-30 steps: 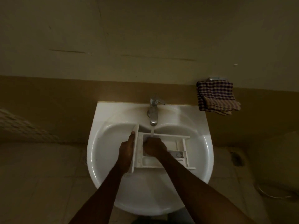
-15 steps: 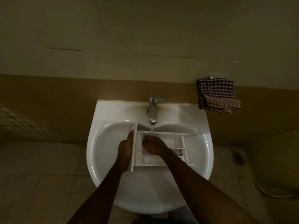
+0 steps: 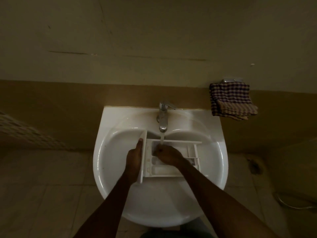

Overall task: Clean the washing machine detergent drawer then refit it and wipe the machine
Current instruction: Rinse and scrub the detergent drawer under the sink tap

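The white detergent drawer lies flat in the white basin, its front panel on the left. My left hand grips that front panel from the outside. My right hand is inside the drawer's left compartment, fingers curled against the plastic under the running water. Whether it holds anything is hidden. Water streams from the chrome tap onto the drawer's back edge and my right hand.
A checked cloth hangs on a wall fixture to the right of the basin. Tiled floor lies on both sides, with a dark drain spot and a hose loop at the right. The room is dim.
My right hand has shifted slightly left and back inside the drawer, towards the water stream. The left hand has kept its grip on the front panel.
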